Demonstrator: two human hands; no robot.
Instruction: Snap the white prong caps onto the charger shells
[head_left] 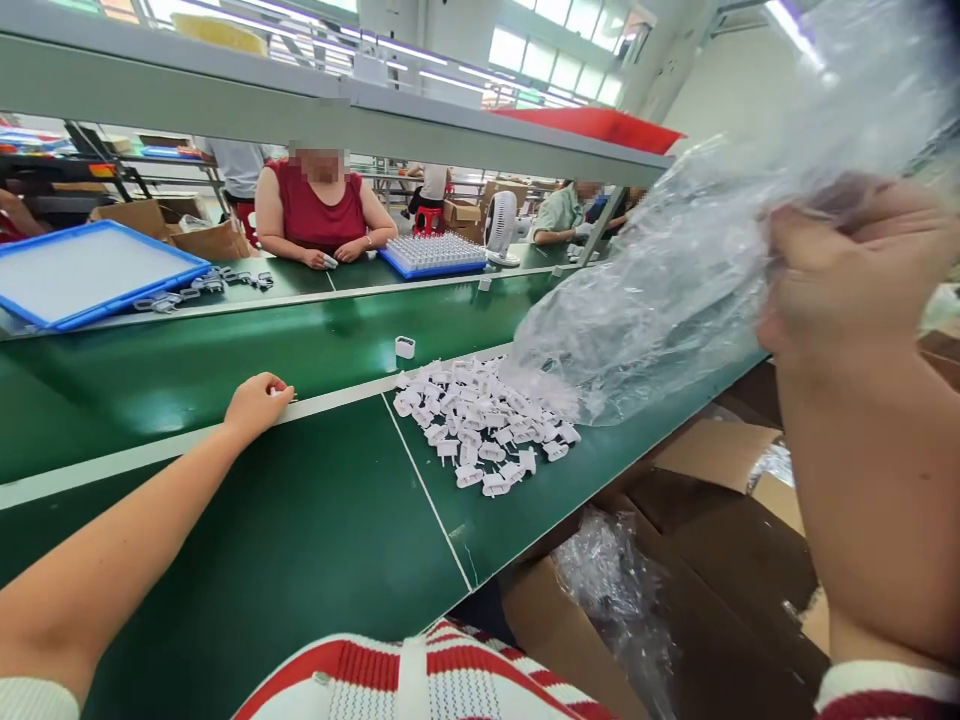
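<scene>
My right hand [862, 270] is raised at the right, its fingers closed on a crumpled clear plastic bag [645, 290]. The bag hangs down to the left, and its lower end touches a pile of small white plastic plug parts [480, 420] on the green worktop [315, 560]. Some of those parts show thin pins. At the left, my left hand [259, 408] rests near the pale strip along the worktop's far edge. Its fingers are curled together; a small whitish bit shows at the tips, too small to name.
A single white part [405, 347] sits on the green conveyor belt [322, 335]. Beyond it are a blue-rimmed tray [97, 270], a blue rack of pins [435, 255], a small white fan [501, 228] and a co-worker in red [319, 215]. Cardboard boxes [712, 455] with plastic wrap stand below right.
</scene>
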